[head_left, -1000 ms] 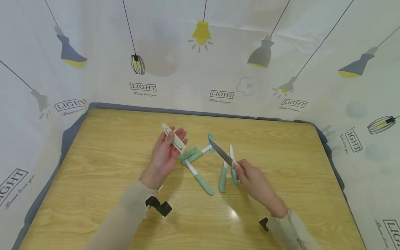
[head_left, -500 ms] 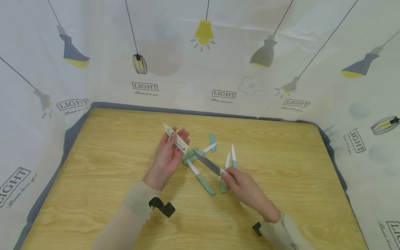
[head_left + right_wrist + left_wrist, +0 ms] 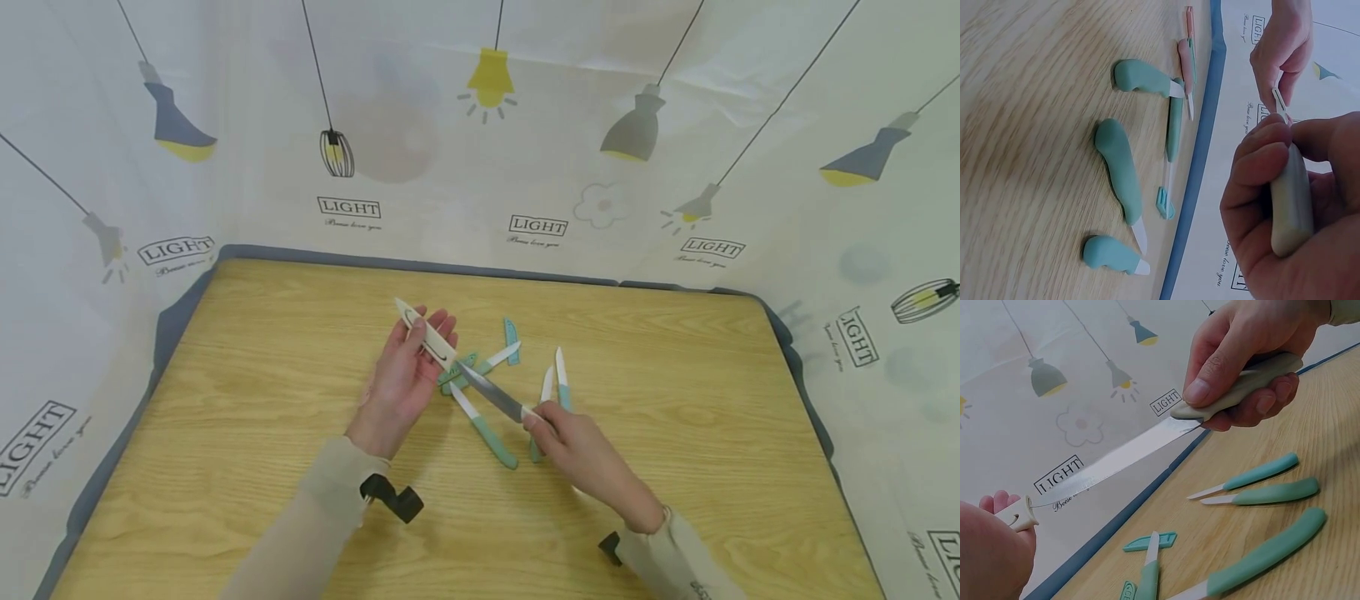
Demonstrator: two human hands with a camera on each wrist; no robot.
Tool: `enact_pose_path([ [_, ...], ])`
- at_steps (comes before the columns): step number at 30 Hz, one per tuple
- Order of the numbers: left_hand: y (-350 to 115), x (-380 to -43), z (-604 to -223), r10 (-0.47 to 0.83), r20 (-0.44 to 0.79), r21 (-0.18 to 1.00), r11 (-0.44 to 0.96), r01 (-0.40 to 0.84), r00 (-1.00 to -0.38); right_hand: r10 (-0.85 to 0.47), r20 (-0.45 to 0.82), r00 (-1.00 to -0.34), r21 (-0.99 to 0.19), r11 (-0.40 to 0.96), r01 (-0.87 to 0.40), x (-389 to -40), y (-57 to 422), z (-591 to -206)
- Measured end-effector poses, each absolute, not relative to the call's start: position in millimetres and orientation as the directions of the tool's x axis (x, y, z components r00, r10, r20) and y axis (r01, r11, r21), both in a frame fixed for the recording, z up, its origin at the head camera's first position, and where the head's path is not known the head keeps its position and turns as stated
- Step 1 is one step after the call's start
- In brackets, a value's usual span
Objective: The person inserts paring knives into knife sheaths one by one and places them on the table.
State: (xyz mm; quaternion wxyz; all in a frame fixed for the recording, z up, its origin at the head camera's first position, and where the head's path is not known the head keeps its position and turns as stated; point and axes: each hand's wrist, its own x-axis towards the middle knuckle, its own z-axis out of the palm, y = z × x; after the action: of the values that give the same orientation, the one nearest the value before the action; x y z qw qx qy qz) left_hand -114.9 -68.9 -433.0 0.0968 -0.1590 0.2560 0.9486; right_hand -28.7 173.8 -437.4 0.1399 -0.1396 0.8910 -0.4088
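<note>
Knife w/ tapered blade in R hand.

The cream knife has a smooth metal blade with a bright, reflective face, while its handle looks like plastic with a soft, low sheen. The cream sheath appears to be smooth, hard plastic. The green handles look like matt, even plastic; whether their pale blades are metal or ceramic cannot be told. The tabletop shows wood grain under a satin finish, and the sleeves are matt cloth.
</note>
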Motion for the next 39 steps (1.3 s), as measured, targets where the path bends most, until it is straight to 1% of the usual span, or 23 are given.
enact_pose_path([
  [14,-64.4,-114.2,-433.9,0.114,-0.369,0.455,-0.843,-0.287,-0.922,-0.367,-0.130,-0.921,-0.777,0.615,-0.135,-31.2,167.6,-439.6],
  [23,-61.6,-112.5,-434.0,0.124,-0.350,0.466,-0.837,-0.287,-0.929,-0.362,-0.117,-0.925,-0.770,0.621,-0.145,-34.2,164.0,-440.6],
  [30,-57.8,-111.3,-434.3,0.130,-0.349,0.459,-0.840,-0.290,-0.928,-0.385,-0.077,-0.920,-0.786,0.591,-0.182,-37.6,159.0,-437.6],
  [39,-51.7,-109.1,-434.9,0.128,-0.339,0.454,-0.846,-0.281,-0.932,-0.347,-0.088,-0.934,-0.776,0.611,-0.154,-42.3,149.7,-432.3],
])
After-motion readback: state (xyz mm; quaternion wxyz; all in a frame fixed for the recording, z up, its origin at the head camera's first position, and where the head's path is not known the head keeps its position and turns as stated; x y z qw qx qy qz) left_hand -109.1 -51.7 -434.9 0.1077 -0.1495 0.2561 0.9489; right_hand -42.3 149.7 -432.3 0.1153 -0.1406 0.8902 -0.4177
